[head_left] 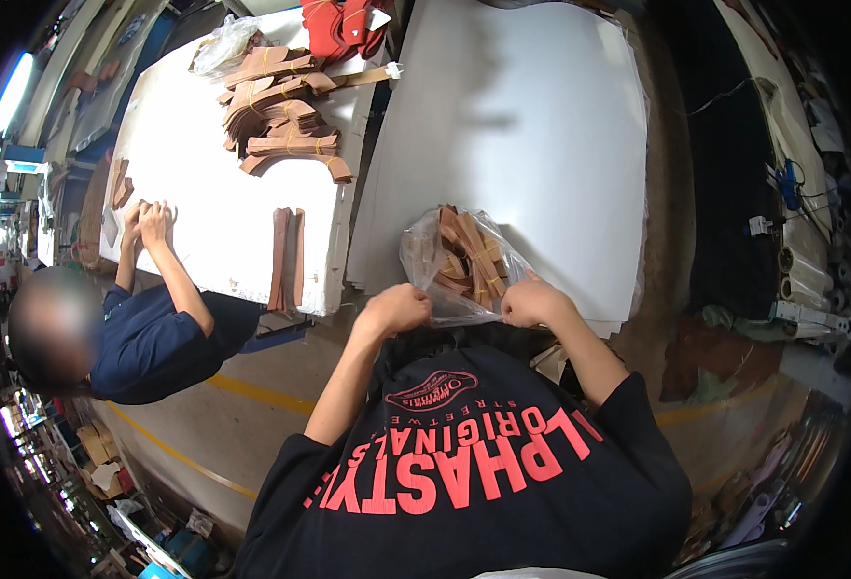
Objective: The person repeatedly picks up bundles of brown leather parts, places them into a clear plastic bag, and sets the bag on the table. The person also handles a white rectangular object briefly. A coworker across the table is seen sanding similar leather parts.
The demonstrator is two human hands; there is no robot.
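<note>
A clear plastic bag point(419, 253) lies at the near edge of the white table, its mouth toward me. Inside it are several bundles of brown strips point(474, 253), tied with yellow bands. My left hand point(399, 310) is closed on the left side of the bag's mouth. At the right side of the same mouth, my right hand point(533, 300) pinches the plastic. Between my two hands the bag's edge is stretched out.
A white table point(541, 125) bears the bag. On the table to the left point(184, 125) lie a pile of banded brown pieces point(276, 106), long brown strips point(287, 259), red pieces point(338, 27) and a crumpled clear bag point(227, 46). A co-worker point(160, 328) works at its near left corner.
</note>
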